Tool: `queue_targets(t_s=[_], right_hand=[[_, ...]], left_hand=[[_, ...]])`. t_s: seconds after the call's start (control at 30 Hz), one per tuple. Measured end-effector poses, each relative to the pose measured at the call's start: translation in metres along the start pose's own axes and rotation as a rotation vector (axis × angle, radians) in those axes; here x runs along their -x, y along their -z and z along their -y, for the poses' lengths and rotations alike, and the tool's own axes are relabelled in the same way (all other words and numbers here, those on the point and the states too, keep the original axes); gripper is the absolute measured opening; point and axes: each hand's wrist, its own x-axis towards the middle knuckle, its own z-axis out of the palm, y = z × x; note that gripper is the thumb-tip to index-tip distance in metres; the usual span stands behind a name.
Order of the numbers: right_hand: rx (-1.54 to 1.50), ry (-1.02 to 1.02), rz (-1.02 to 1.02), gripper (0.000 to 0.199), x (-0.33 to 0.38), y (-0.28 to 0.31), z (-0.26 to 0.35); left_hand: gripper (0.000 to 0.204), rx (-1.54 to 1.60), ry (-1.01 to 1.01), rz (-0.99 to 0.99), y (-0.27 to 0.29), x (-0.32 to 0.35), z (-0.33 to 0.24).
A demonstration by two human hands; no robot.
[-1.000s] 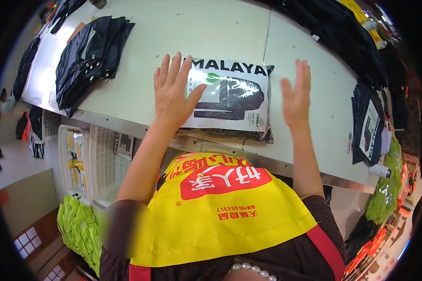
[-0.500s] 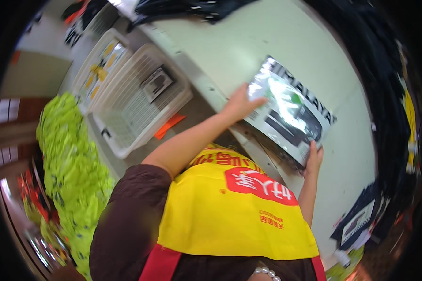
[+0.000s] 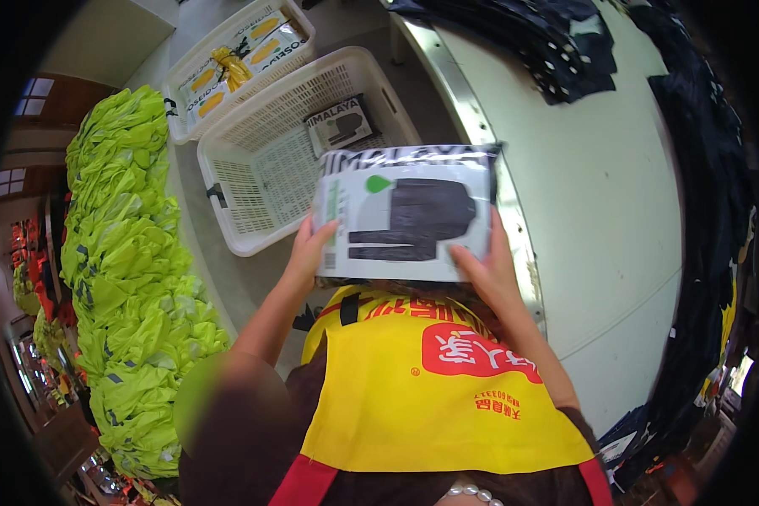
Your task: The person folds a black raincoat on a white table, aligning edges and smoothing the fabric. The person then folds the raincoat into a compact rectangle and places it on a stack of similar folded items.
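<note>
Glossy packet (image 3: 409, 215) swings off the bench (image 3: 590, 244), now at its 9 o'clock; left hand (image 3: 306, 255) and right hand (image 3: 496, 268) pinch opposite edges; slick surface could slip if either grip loosens

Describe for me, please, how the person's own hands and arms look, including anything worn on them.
The left hand and right hand are bare: no gloves, watch or bracelet can be seen. The left sleeve is dark brown and plain, ending around the elbow, with part of it blurred. Only a little of the matching right sleeve shows.
</note>
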Motion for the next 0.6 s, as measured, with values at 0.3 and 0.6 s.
queue_targets(t_s=[0.3, 0.6], right_hand=[[0.051, 0.115, 0.262, 0.071, -0.188, -0.148, -0.041], [0.566, 0.1, 0.217, 0.044, -0.205, -0.134, -0.065]], left_hand=[[0.049, -0.089, -0.022, -0.239, 0.119, -0.155, 0.02], [0.059, -0.813, -0.036, -0.527, 0.166, -0.257, 0.075]])
